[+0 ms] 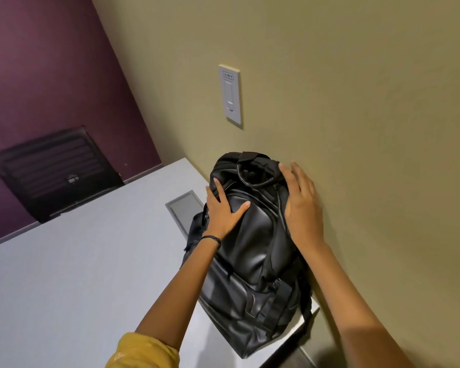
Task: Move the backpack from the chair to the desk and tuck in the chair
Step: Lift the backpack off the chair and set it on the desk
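Observation:
A black backpack (252, 256) stands on the grey desk (85, 261), leaning against the beige wall on the right. My left hand (223, 211) lies flat on the bag's upper left front, fingers spread. My right hand (302, 205) presses flat on its upper right side, between the bag and the wall. Neither hand is closed around a strap or handle. The chair I can see is a black mesh chair back (56, 171) beyond the desk's far edge.
A grey rectangular panel (183, 211) is set into the desk top just left of the bag. A white wall switch (230, 94) sits above the bag. A purple wall (37, 75) is at the back left.

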